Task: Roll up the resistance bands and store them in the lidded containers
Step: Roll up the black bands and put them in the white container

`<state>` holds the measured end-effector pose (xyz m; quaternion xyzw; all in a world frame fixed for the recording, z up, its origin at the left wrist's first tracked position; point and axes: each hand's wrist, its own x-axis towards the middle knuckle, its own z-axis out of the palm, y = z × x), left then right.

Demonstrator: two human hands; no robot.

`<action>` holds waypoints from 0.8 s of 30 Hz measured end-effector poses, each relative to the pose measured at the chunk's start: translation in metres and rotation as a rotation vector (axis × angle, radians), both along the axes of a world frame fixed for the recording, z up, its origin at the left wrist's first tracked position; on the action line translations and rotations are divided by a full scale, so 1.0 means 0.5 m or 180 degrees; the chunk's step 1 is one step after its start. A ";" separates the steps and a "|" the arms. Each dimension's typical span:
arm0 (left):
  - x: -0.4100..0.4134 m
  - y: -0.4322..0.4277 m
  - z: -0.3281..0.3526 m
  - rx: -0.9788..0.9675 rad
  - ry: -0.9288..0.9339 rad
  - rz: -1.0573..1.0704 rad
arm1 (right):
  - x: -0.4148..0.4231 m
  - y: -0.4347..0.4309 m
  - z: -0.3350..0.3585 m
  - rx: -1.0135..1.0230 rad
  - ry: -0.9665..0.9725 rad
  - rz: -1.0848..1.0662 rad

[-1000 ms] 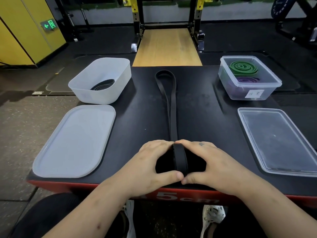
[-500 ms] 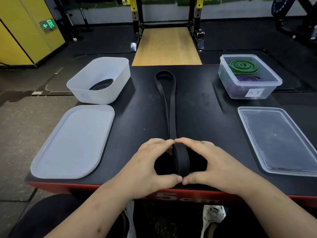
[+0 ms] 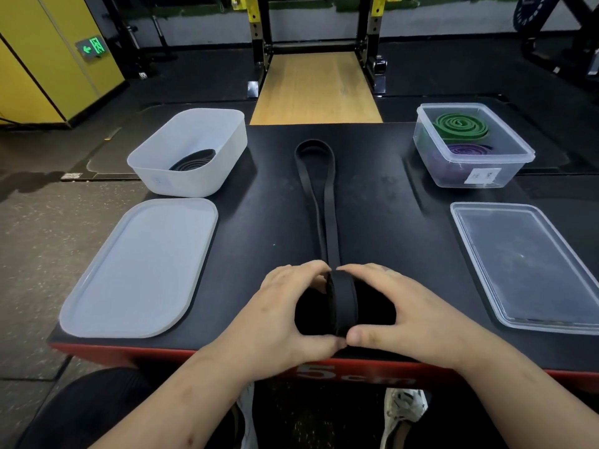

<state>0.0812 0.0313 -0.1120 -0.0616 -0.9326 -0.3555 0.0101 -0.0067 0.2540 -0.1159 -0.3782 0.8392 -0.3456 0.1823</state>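
A long black resistance band [image 3: 324, 202] lies stretched away from me down the middle of the black platform [image 3: 382, 205]. Its near end is wound into an upright roll [image 3: 342, 303]. My left hand [image 3: 285, 306] grips the roll from the left and my right hand [image 3: 411, 306] grips it from the right, thumbs meeting at the front. A white tub [image 3: 191, 153] at the far left holds a rolled black band [image 3: 194, 158]. A clear container [image 3: 470, 144] at the far right holds a green roll [image 3: 460, 124] and a purple roll [image 3: 470, 149].
The white lid [image 3: 139, 270] lies flat at near left, and the clear lid [image 3: 531, 267] lies flat at near right. The platform's red front edge [image 3: 129, 353] is close to my knees. A wooden lifting platform and a rack stand beyond.
The roll has advanced slightly up the band, and the free loop has drawn a little shorter. Both hands kept their hold on the roll.
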 end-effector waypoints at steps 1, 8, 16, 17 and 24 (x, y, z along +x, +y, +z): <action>0.000 -0.002 -0.003 0.0001 -0.0019 0.0044 | 0.001 0.001 -0.001 0.0016 0.0026 -0.0025; 0.002 0.000 -0.005 -0.0055 -0.0004 0.0028 | 0.006 -0.009 0.007 -0.0029 0.0036 -0.0101; -0.002 0.002 0.000 -0.0239 0.0072 0.0014 | 0.011 -0.011 0.013 -0.0110 0.0004 -0.0068; -0.001 0.000 -0.002 -0.0213 0.0035 0.0020 | 0.011 -0.013 0.013 -0.0069 -0.0014 -0.0081; -0.008 0.010 0.009 -0.0098 0.0202 -0.0061 | 0.008 -0.017 0.022 -0.0114 -0.0248 -0.0157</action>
